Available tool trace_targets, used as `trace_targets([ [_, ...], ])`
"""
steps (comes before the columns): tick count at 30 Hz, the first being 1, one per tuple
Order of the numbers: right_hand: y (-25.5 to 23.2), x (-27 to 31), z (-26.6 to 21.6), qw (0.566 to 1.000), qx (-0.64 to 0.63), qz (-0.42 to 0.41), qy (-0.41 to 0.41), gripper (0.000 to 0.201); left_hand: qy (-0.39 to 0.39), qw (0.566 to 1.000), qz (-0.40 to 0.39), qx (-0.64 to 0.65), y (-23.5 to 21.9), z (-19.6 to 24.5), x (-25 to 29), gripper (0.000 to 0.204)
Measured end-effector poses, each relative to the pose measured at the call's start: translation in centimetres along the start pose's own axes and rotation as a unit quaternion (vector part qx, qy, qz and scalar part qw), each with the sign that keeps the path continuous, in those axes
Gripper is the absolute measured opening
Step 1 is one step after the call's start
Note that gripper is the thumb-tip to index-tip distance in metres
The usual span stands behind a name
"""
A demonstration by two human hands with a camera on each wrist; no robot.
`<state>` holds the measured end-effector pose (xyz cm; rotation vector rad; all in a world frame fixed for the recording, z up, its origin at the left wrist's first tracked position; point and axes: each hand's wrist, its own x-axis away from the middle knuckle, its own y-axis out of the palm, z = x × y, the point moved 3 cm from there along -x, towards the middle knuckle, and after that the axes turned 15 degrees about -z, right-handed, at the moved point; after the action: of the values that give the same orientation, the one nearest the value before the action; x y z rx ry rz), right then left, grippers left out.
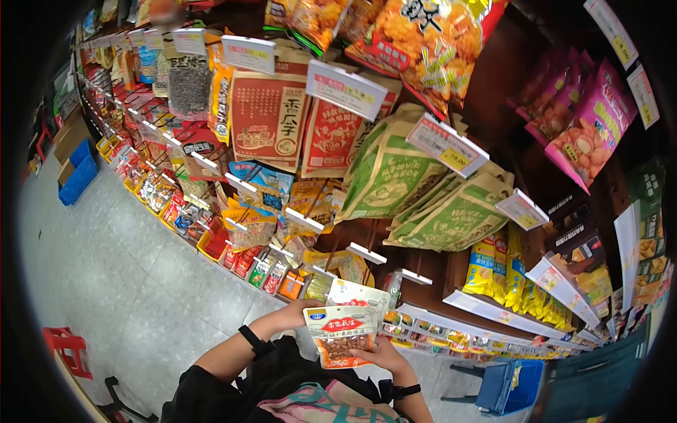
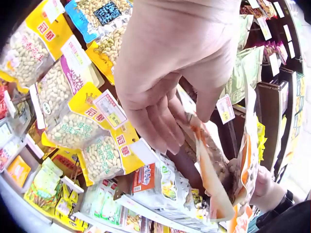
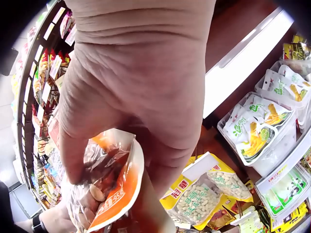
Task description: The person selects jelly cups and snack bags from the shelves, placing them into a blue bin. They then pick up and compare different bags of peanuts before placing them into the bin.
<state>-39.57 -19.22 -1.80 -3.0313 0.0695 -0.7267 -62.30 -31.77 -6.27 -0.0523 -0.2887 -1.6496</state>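
Two white-topped snack packets overlap in front of the person's body. The front peanut packet has a red label, an orange lower edge and a window showing nuts; the rear packet stands behind it, mostly covered. My left hand pinches the packets at the upper left edge, thumb and fingers on either side. At the lower right, my right hand grips the front packet by its orange corner. Close up in the right wrist view, nuts show through clear film beside the right hand.
Hanging seed bags, green paper bags and yellow peanut bags fill the racks ahead. Price tags jut from the hooks. On the floor stand a blue basket at right and a blue bin at far left.
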Motion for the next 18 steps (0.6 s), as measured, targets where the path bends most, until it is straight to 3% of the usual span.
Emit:
trace_targets([
  [1,0.3,0.6,0.0,0.999,-0.024,0.013,0.031,0.037,0.021,0.999,-0.011,0.033,0.5,-0.1,-0.1,0.029],
  [8,0.9,3.8,0.6,0.996,-0.088,-0.005,0.032,0.044,0.042,0.981,-0.084,0.168,3.8,-2.4,-1.1,0.022],
  [13,0.7,6.4,1.4,0.995,-0.096,0.022,0.02,0.042,0.054,0.981,-0.09,0.166,7.6,-0.6,-2.1,0.039],
  [18,0.4,11.3,3.9,0.993,-0.108,0.045,-0.004,0.04,0.015,0.993,-0.098,0.062,12.2,0.8,-3.9,0.049],
])
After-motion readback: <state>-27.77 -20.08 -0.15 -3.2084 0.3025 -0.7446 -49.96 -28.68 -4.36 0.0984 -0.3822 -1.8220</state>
